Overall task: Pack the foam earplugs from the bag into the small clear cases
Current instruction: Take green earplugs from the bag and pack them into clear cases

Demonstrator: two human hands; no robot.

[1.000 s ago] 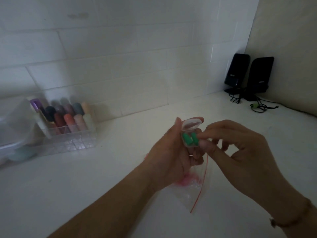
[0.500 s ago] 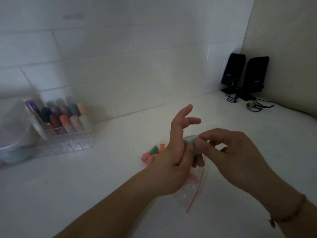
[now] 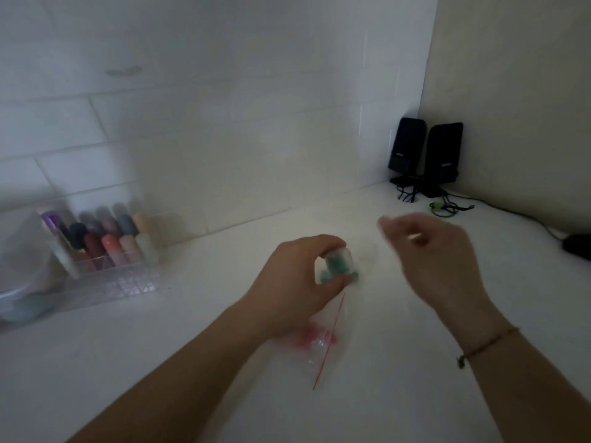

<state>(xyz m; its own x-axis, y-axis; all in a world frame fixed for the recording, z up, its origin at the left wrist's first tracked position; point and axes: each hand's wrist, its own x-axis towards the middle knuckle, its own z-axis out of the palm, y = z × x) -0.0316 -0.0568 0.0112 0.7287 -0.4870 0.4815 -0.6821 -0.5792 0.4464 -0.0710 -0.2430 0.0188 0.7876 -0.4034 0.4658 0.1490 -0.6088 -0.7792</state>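
Left hand [image 3: 297, 282]: above the white tabletop [image 3: 192, 330], thumb and fingers [image 3: 326, 243] curled round a small clear plastic case [image 3: 339, 262], pinching it from top and bottom. Case contents: green foam earplugs [image 3: 335, 270], blurred; the count cannot be told, nor whether the lid is closed.

Right hand [image 3: 438, 260]: raised to the right of the case, apart from it, heavily motion-blurred. Fingers loosely bent; whether they hold anything cannot be told. A thin cord bracelet [image 3: 489, 345] sits on the wrist.

Clear plastic zip bag with a red seal strip [image 3: 329, 343]: lying flat on the tabletop just below and partly under the left hand. Holds pink foam earplugs [image 3: 308, 337] near its left side.

Clear acrylic organiser [image 3: 121, 276]: at the far left against the white tiled wall [image 3: 192, 123], filled with upright tubes with coloured caps [image 3: 105, 238] in purple, dark, red, orange and pale tones. A translucent container [image 3: 19, 266] stands beside it at the frame edge, indistinct.

Two black desktop speakers [image 3: 425, 155]: in the far right corner, side by side, with tangled black cables [image 3: 412, 193] at their bases. A dark object [image 3: 579, 247] lies at the right edge, only partly in view.
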